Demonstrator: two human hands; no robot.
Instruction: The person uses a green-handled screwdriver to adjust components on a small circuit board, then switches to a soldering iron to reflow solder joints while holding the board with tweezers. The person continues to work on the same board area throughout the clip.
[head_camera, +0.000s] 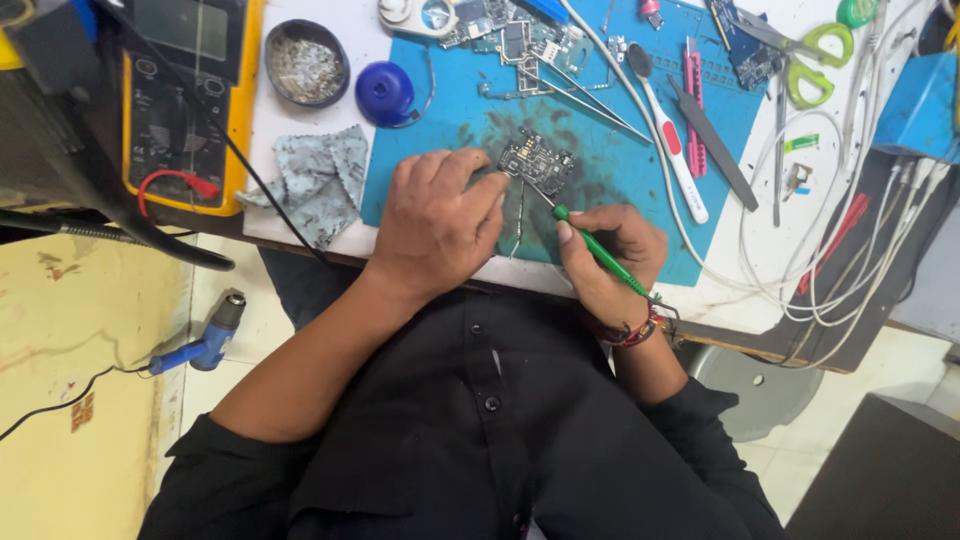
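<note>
Desk (300, 215): a white top seen from above, crowded with repair gear, a person in a black shirt bent over it.
Mat (620, 190): blue, smudged dark near the middle, spread across the desk's centre.
Meter (185, 100): yellow-cased, at the far left, a red lead lying across it.
Cloth (320, 180): grey-blue rag, crumpled between meter and mat.
Cables (850, 250): white loops at the right edge, green-handled scissors (815, 60) above them.
Left hand (440, 225): palm down on the mat, fingers curled, the fingertips pinning the near-left edge of the board.
Right hand (615, 260): closed in a pen grip round the green tool.
Tool (600, 250): slim and green, slanting up-left, its fine metal tip meeting the board's lower edge.
Board (537, 165): small dark circuit board, flat on the mat just beyond both hands.
Progress: the board lies bare and stripped from any casing, so opening-up looks done; work on the board itself appears under way, though what the tip touches is too small to tell. Other boards (505, 35) wait at the mat's far edge.
</note>
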